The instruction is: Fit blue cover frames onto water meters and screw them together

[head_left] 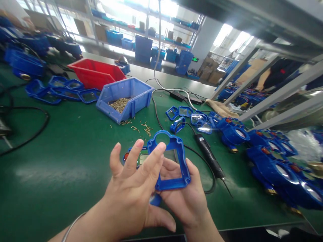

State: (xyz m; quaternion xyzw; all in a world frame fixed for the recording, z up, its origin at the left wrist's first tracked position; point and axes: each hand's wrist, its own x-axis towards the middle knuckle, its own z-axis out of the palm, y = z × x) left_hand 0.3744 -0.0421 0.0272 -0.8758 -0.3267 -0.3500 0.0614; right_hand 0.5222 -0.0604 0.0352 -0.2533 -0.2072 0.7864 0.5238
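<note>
My right hand (188,201) holds a blue plastic meter cover frame (185,174), tilted up, with a round opening at its top and a rectangular window below. The palm shows through the window. In front of the frame's left side, my left hand (131,188) is open with fingers spread. Its fingertips overlap the frame; whether they touch it I cannot tell. Partly hidden behind the left hand is a blue meter body (143,158) with a green board, a small display and a red part. A black electric screwdriver (208,153) lies to the right of my hands.
A blue bin (141,95) holds brass screws, with loose screws (146,128) spilled before it. Behind it stands a red bin (88,72). More blue covers (68,92) lie left, others (185,111) right. Assembled blue meters (280,168) crowd the right side. Cables cross the table.
</note>
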